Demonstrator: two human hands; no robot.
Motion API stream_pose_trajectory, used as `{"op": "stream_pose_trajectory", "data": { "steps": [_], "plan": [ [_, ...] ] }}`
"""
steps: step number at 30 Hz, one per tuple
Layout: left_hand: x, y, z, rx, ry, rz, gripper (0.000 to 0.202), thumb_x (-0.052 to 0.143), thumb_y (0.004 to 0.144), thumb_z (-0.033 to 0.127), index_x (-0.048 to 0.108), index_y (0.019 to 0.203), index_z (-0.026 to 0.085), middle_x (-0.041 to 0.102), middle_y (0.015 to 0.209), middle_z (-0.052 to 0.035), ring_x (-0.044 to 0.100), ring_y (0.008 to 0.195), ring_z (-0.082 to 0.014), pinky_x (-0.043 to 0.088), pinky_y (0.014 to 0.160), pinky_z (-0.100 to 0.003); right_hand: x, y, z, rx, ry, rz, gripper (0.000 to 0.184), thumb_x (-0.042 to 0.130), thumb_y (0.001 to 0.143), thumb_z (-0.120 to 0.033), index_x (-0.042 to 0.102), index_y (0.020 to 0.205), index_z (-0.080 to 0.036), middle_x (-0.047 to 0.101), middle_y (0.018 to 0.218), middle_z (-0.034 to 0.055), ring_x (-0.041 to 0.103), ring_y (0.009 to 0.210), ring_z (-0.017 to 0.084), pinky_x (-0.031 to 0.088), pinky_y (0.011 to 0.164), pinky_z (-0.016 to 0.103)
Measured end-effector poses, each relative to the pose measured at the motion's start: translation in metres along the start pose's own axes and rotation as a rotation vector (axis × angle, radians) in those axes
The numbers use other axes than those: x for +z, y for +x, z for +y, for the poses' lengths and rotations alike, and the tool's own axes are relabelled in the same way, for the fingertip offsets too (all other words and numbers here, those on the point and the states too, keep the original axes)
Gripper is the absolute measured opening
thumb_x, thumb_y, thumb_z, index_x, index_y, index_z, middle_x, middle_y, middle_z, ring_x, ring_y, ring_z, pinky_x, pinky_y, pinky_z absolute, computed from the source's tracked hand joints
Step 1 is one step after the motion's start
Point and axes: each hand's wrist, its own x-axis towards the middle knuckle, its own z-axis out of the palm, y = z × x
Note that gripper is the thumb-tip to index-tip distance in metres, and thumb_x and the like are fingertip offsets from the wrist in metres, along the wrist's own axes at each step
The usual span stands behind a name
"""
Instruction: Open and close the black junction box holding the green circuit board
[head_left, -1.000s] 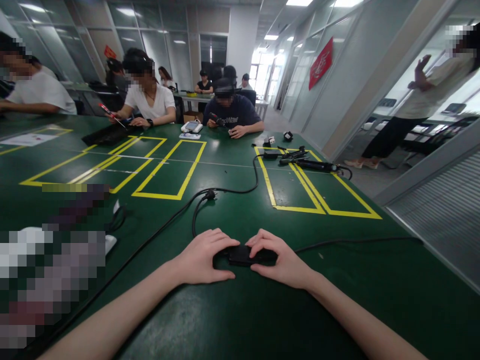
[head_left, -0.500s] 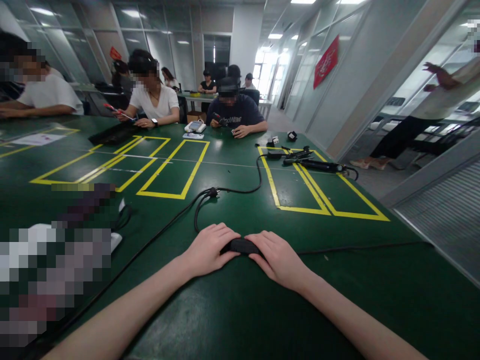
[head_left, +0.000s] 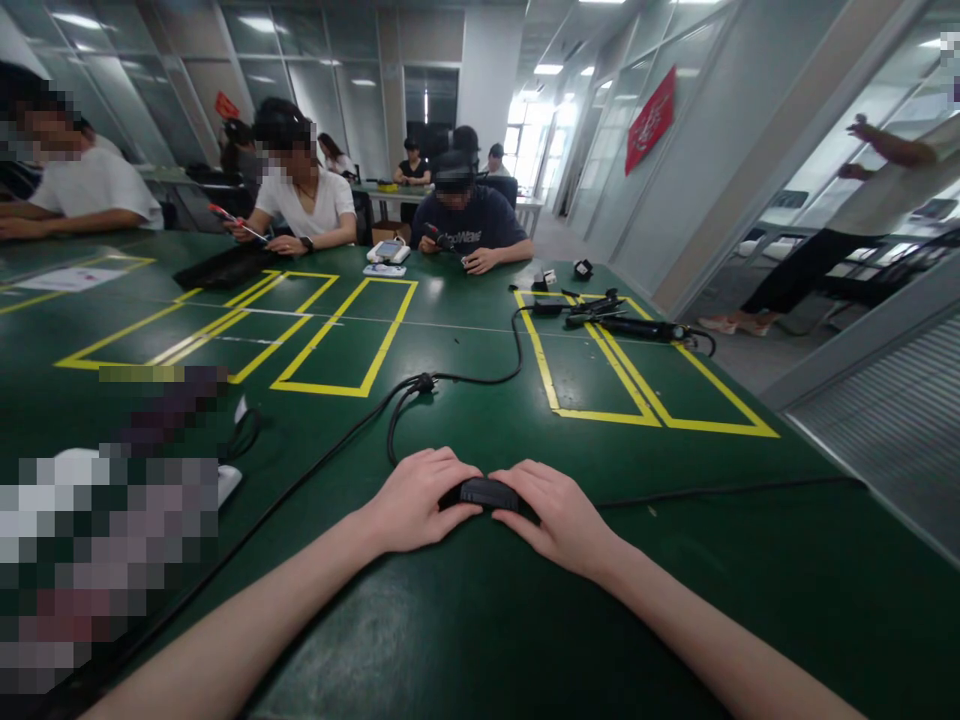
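A black power adapter (head_left: 489,493) with a dark cable at each end is held low over the green table, its two ends covered by my fingers. My left hand (head_left: 429,498) grips the left end, thumb below and fingers on top. On the other end my right hand (head_left: 553,515) has the same kind of hold. From the left hand a cable loops up to a black plug (head_left: 426,383) lying on the table. Another cable (head_left: 720,494) runs off to the right from behind my right hand.
Yellow tape outlines (head_left: 360,390) mark the green table (head_left: 465,640). Black tools (head_left: 637,328) with cords lie at the far right, near small black blocks (head_left: 583,269). Blurred-out items fill the left side. Several people sit across the table, one holding a red-handled tool (head_left: 225,214).
The adapter has tilted slightly between my hands, showing more of its ridged face. My right fingertips have shifted a little on it. At the far right, a standing person's arms have moved.
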Motion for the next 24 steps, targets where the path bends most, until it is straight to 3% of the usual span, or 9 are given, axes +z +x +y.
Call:
{"op": "stream_pose_trajectory", "data": {
  "steps": [3, 8, 12, 16, 21, 24],
  "plan": [
    [0.001, -0.001, 0.000, 0.020, -0.024, 0.016, 0.033, 0.062, 0.100, 0.038, 0.065, 0.127, 0.019, 0.075, 0.111, -0.0086, 0.069, 0.100, -0.0235, 0.055, 0.089, -0.036, 0.000, 0.000, 0.000, 0.018, 0.027, 0.002, 0.019, 0.060, 0.102, -0.027, 0.065, 0.117, -0.017, 0.075, 0.101, 0.0117, 0.070, 0.090, 0.025, 0.060, 0.079, 0.040],
    [0.005, -0.002, 0.000, 0.035, -0.076, 0.020, 0.027, 0.060, 0.102, 0.034, 0.066, 0.124, 0.019, 0.077, 0.112, -0.0082, 0.073, 0.101, -0.0233, 0.057, 0.091, -0.036, 0.001, -0.001, 0.001, 0.007, 0.097, 0.053, 0.023, 0.063, 0.099, -0.028, 0.066, 0.121, -0.019, 0.077, 0.105, 0.0119, 0.073, 0.093, 0.026, 0.062, 0.082, 0.042],
    [0.006, -0.003, 0.001, 0.041, -0.094, 0.052, 0.038, 0.065, 0.100, 0.032, 0.061, 0.135, 0.019, 0.075, 0.124, -0.0101, 0.073, 0.109, -0.0242, 0.058, 0.097, -0.037, 0.004, -0.002, 0.002, -0.012, 0.112, 0.087, 0.024, 0.064, 0.098, -0.026, 0.067, 0.122, -0.020, 0.077, 0.104, 0.0116, 0.074, 0.093, 0.026, 0.062, 0.082, 0.041],
    [0.007, -0.004, 0.001, 0.032, -0.105, 0.017, 0.031, 0.062, 0.101, 0.028, 0.064, 0.131, 0.020, 0.077, 0.120, -0.0076, 0.075, 0.107, -0.0221, 0.059, 0.096, -0.034, 0.007, -0.001, 0.002, -0.015, 0.140, 0.127, 0.026, 0.066, 0.098, -0.026, 0.065, 0.123, -0.019, 0.078, 0.106, 0.0110, 0.074, 0.095, 0.025, 0.063, 0.084, 0.040],
    [0.011, -0.005, -0.001, 0.055, -0.081, 0.060, 0.042, 0.067, 0.099, 0.030, 0.059, 0.139, 0.019, 0.074, 0.130, -0.0106, 0.073, 0.115, -0.0242, 0.059, 0.100, -0.037, 0.007, -0.001, 0.001, -0.047, 0.141, 0.136, 0.021, 0.063, 0.100, -0.024, 0.064, 0.120, -0.019, 0.077, 0.103, 0.0111, 0.075, 0.093, 0.025, 0.063, 0.083, 0.039],
    [0.011, -0.005, -0.002, 0.097, -0.049, 0.058, 0.034, 0.060, 0.103, 0.027, 0.060, 0.136, 0.020, 0.075, 0.126, -0.0102, 0.074, 0.113, -0.0231, 0.060, 0.100, -0.037, 0.007, -0.003, 0.000, 0.030, 0.162, 0.107, 0.030, 0.068, 0.095, -0.025, 0.062, 0.124, -0.020, 0.077, 0.109, 0.0121, 0.075, 0.098, 0.026, 0.063, 0.085, 0.041]
  ]
}}
